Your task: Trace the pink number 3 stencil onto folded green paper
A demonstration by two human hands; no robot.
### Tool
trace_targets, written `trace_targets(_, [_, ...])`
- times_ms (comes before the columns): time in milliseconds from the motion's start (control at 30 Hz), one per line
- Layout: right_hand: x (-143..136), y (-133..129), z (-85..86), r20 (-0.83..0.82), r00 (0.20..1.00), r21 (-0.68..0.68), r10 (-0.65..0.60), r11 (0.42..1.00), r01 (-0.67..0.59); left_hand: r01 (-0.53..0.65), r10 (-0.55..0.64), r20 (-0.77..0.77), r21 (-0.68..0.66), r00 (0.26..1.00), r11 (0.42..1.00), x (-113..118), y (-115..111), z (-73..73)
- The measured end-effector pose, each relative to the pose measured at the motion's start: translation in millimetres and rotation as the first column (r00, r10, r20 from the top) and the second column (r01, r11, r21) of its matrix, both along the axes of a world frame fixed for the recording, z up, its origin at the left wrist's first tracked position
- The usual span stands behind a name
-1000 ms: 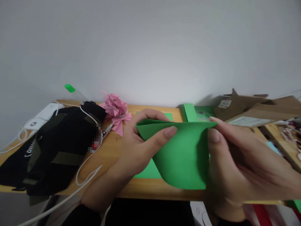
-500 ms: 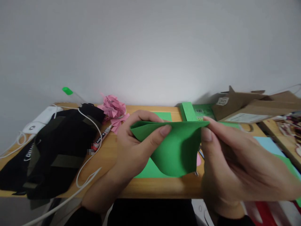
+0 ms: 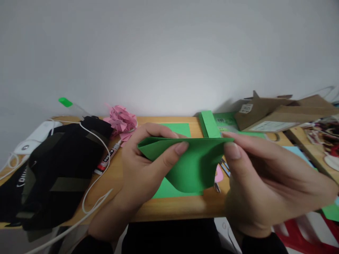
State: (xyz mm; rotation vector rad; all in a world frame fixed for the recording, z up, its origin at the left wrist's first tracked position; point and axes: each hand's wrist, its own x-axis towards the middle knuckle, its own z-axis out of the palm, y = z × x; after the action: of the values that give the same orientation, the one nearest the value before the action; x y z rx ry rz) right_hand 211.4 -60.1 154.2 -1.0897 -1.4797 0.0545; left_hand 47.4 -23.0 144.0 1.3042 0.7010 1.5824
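Observation:
A folded sheet of green paper (image 3: pixel 197 162) is held up above the table between both hands, its folded edge on top and its lower part bulging in a curve. My left hand (image 3: pixel 148 165) grips the left part, thumb in front and fingers behind; the layers gape at that end. At the top right corner, my right hand (image 3: pixel 262 176) pinches the paper between thumb and index finger. Below lies another flat green sheet (image 3: pixel 169 190) on the wooden table, partly hidden by the held paper and my left hand.
On the left are a black bag (image 3: pixel 71 165), a glue tube (image 3: pixel 109 157), a white cable (image 3: pixel 87 197) and crumpled pink paper (image 3: pixel 122 120). At the back right stand a green box (image 3: pixel 209 123) and an open cardboard box (image 3: pixel 278 113). Pink-handled scissors (image 3: pixel 218 176) lie beside my right hand.
The view has shifted slightly, moving the table items leftward. Both hands keep their hold on the green paper, whose right side tilts a little differently; more of the scissors shows.

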Motion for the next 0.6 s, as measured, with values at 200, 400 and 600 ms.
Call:
trace_targets(200, [-0.9,0.5,6.5,-0.034,0.999,0.008,-0.014,1.000,0.015,-0.024,0.024,-0.066,-0.005,0.998,1.000,0.1,-0.3,-0.5])
trace_targets(400, [0.0,-1.2,6.8,-0.032,0.998,-0.032,-0.047,0.998,0.046,-0.023,0.024,-0.073,0.002,0.997,1.000,-0.2,0.1,-1.5])
trace_targets(600, [0.2,0.2,7.4,-0.079,0.996,-0.082,0.037,0.996,-0.043,-0.014,0.014,-0.077,-0.004,0.997,1.000,-0.6,-0.1,-1.2])
